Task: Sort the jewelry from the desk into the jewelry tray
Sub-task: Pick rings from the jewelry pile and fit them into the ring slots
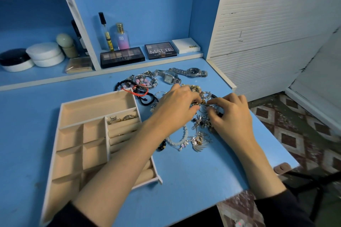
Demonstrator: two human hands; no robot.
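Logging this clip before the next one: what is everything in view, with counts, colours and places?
jewelry tray: one, beige with white rim, on the desk's left part
rings: two, metallic, in the tray's top ring roll
jewelry pile: one tangled heap, silver, gold, black, red, pink, right of the tray
watches: two, silver, at the pile's far edge
eyeshadow palettes: two, black, on the back ledge
white box: one, right of the palettes
perfume bottles: two, clear and pink, behind the palettes
jars: a few, white, one black-lidded, on the left shelf
desk: one, blue
left hand: one, fingers curled into the pile
right hand: one, pinching a piece in the pile
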